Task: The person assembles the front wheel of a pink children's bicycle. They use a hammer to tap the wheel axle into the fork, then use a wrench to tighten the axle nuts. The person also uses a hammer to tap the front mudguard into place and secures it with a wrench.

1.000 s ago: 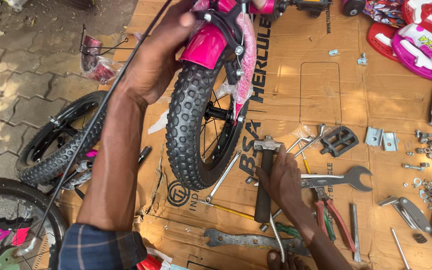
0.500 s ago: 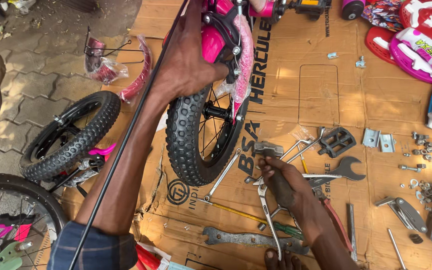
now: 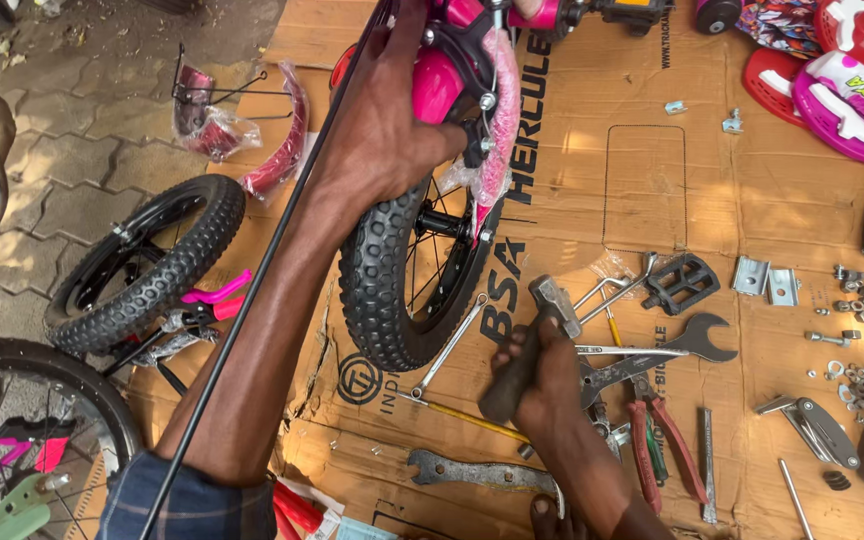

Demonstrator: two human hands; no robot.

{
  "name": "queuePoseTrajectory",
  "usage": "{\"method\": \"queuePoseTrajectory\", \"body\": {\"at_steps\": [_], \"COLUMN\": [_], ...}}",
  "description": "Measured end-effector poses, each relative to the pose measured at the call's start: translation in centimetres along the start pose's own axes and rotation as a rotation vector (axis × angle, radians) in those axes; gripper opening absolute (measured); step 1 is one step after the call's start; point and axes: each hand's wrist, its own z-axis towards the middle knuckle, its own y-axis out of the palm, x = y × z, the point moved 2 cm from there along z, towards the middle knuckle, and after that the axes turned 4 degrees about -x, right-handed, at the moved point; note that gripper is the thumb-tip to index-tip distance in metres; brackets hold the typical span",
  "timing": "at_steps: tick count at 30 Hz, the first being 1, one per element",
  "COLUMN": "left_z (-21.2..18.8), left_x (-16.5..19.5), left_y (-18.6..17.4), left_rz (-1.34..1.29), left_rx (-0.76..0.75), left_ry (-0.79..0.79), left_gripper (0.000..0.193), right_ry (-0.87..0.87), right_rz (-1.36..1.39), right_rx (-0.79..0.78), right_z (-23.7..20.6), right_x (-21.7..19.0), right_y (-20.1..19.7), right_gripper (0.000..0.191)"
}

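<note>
Small bicycle wheel, black knobby tyre, stands upright on the flattened cardboard at centre, under a pink mudguard and fork wrapped in clear plastic. Left hand is clamped over the top of the tyre and mudguard, steadying the front end.

Right hand is closed around the dark handle of a hammer, just right of the wheel's near side; metal head points far, clear of the tyre. Fingers partly hide the handle, so grip depth is uncertain.

Step in hand, by my reading: hammer taken up for the wheel or fork. Next move calls for lifting it to the hub with the left hand holding firm.

Around: open-ended spanner and red-handled pliers right of the hammer, black pedal farther, flat spanner near. 1 loose wheel lies left on paving.
</note>
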Motion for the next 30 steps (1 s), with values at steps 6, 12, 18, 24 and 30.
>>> {"method": "queuePoseTrajectory", "body": {"at_steps": [6, 12, 18, 24, 30], "left_z": [-0.5, -0.9, -1.2, -2.3, -20.8], "left_x": [-0.9, -2.1, -0.6, -5.0, 5.0], "left_y": [0.6, -0.1, -0.9, 0.3, 4.4], "left_rz": [0.053, 0.048, 0.055, -0.019, 0.248], "left_rx": [0.030, 0.027, 0.039, -0.090, -0.010], "left_ry": [0.061, 0.026, 0.065, -0.040, -0.309], "left_gripper": [0.114, 0.102, 0.092, 0.049, 0.035], "right_ry": [0.017, 0.092, 0.026, -0.024, -0.683], "right_rz": [-0.279, -0.036, -0.431, -0.801, -1.574], "right_rx": [-0.573, -0.156, -0.430, -0.192, -0.086], "right_z": [-1.5, 1.1, 0.5, 4.0, 6.1], "right_x": [-1.9, -1.6, -0.7, -6.0, -17.5], "right_y": [1.5, 1.1, 2.6, -2.3, -9.1], "right_gripper": [0.036, 0.037, 0.037, 0.035, 0.051]}}
